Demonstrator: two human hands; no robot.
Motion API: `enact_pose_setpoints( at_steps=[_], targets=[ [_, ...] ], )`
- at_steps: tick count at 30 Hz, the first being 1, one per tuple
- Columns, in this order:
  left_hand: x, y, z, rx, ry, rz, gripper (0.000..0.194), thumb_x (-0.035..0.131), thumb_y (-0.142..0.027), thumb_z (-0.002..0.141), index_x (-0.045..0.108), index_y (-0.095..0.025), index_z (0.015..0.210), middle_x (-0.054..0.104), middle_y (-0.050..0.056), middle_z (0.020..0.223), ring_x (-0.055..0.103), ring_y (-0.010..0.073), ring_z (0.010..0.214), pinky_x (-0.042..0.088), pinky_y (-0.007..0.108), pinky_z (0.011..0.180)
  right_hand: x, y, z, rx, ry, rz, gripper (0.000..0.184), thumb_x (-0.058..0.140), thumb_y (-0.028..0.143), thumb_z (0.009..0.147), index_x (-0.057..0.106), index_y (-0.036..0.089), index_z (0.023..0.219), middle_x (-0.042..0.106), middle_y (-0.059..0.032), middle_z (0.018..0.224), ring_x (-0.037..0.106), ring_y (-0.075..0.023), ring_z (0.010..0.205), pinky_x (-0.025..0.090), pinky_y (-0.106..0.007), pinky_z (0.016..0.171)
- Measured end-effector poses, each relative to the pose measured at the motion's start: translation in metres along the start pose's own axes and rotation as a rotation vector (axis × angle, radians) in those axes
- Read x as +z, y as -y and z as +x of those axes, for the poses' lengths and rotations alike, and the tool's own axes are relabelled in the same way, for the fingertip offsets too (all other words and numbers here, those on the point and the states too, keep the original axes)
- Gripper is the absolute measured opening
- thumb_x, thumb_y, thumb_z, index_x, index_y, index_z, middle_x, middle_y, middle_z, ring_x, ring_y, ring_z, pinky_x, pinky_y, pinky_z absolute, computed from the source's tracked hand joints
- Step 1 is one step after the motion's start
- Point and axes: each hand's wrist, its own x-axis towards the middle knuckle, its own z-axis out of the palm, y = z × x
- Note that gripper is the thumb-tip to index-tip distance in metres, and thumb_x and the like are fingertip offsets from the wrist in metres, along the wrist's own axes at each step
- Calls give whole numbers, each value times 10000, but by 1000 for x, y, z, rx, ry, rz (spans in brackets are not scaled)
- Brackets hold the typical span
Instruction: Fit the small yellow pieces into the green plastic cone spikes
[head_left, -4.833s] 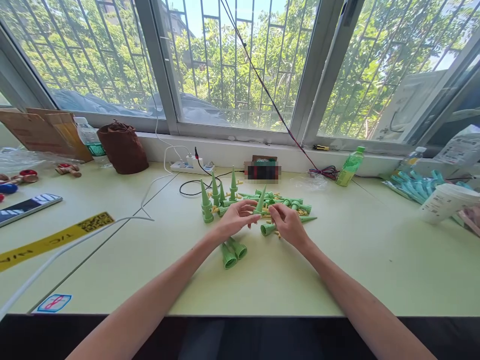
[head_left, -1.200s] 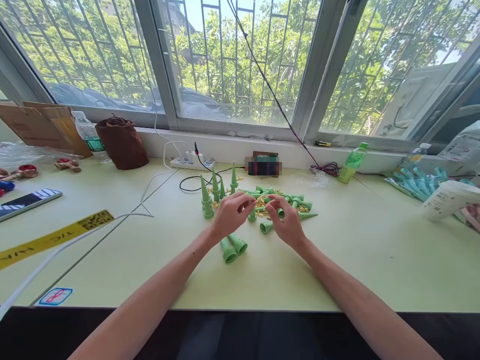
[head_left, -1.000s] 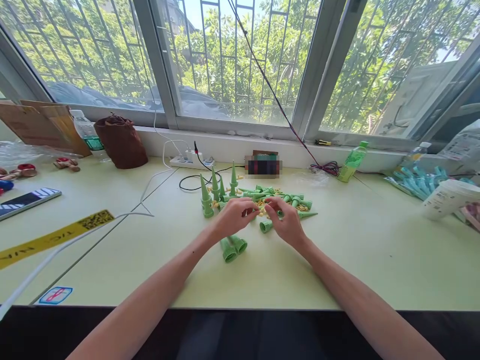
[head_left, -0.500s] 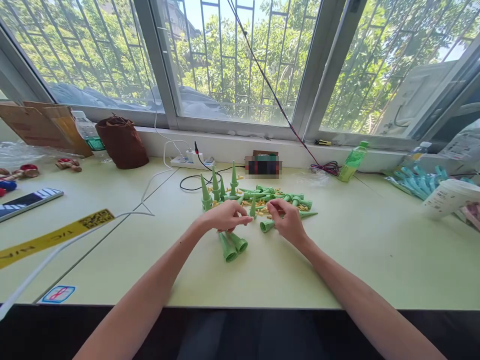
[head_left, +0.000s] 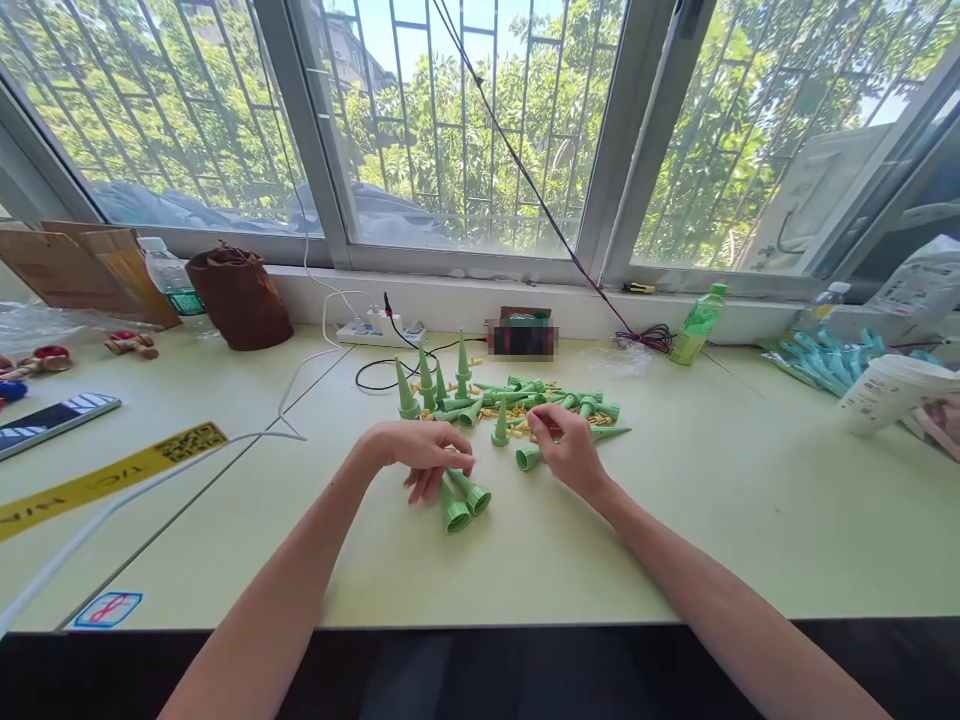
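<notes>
My left hand [head_left: 424,455] is palm down with its fingers apart, holding nothing, over two green plastic cone spikes [head_left: 456,516] that lie with their open ends towards me. My right hand [head_left: 566,445] is closed in a pinch beside the small yellow pieces [head_left: 517,430]; whatever is between its fingertips is too small to make out. Between the hands a short green spike [head_left: 500,425] stands upright, point up. A larger green cone [head_left: 528,459] lies just under my right hand. Behind the hands is a pile of green cones [head_left: 525,392] mixed with yellow pieces.
Several upright green spikes [head_left: 463,365] stand left of the pile. A power strip [head_left: 382,330] with cables, a green-labelled bottle [head_left: 697,325] and a brown pouch [head_left: 240,298] line the window side. At right are a white cup [head_left: 892,395] and light-blue items [head_left: 825,360]; at left, a phone [head_left: 56,423].
My left hand has moved left and towards me, away from the short upright spike, and its fingers have spread. My right hand stays pinched in nearly the same place.
</notes>
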Motion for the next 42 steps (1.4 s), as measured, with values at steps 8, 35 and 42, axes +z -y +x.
enact_pose_setpoints(
  at_steps=[8, 35, 42],
  targets=[
    [3, 5, 10, 61, -82, -80, 372, 676, -562, 696, 636, -203, 787, 598, 0, 493, 544, 149, 401, 375, 219, 404, 0, -1, 1, 0, -9, -6, 221, 499, 340, 933, 631, 182, 855, 668, -49, 763, 605, -167, 648, 495, -270, 599],
    [15, 7, 38, 304, -631, 293, 304, 551, -444, 794, 481, -189, 645, 562, -13, 555, 488, 120, 493, 327, 229, 486, -6, -3, 5, 9, -14, -25, 221, 501, 341, 931, 625, 179, 844, 651, -47, 740, 581, -167, 618, 467, -266, 578],
    [17, 0, 31, 192, -506, 251, 231, 583, -353, 716, 415, -213, 643, 556, -24, 536, 481, 133, 465, 335, 239, 473, -6, -4, 5, 22, -3, -34, 231, 497, 344, 929, 618, 173, 832, 602, -24, 680, 516, -144, 561, 414, -250, 535]
  ],
)
